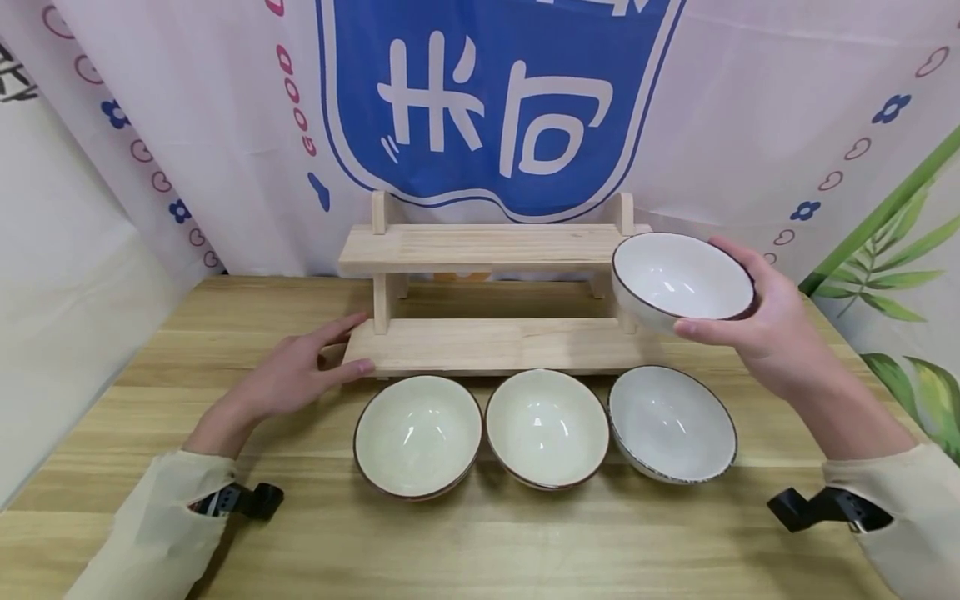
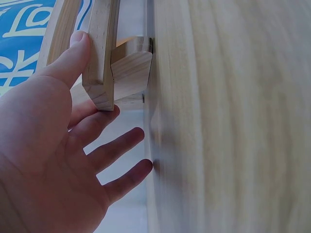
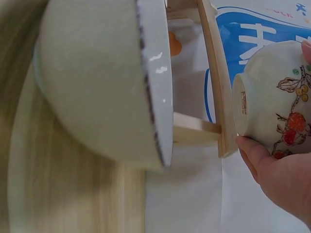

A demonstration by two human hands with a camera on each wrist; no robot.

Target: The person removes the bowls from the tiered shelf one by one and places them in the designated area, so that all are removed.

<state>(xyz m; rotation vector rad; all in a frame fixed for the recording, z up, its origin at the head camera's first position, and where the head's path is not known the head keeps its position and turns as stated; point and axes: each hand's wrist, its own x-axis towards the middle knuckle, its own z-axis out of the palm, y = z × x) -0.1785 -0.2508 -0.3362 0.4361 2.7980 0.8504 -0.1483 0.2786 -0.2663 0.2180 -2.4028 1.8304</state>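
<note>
My right hand point(image 1: 780, 333) grips a white bowl point(image 1: 682, 279) with a dark rim, holding it tilted in the air by the right end of a two-tier wooden display shelf point(image 1: 495, 346). In the right wrist view, painted red fruit and leaves show on the outside of that bowl point(image 3: 265, 92). At the shelf's left end, my left hand point(image 1: 292, 375) pinches the lower board; in the left wrist view the thumb lies on one face and the index finger at the other, the remaining fingers spread.
Three bowls stand in a row before the shelf: a cream left bowl point(image 1: 417, 437), a cream middle bowl point(image 1: 547, 429) and a whiter right bowl point(image 1: 672, 425). A printed curtain point(image 1: 247, 108) hangs behind the wooden table point(image 1: 480, 550).
</note>
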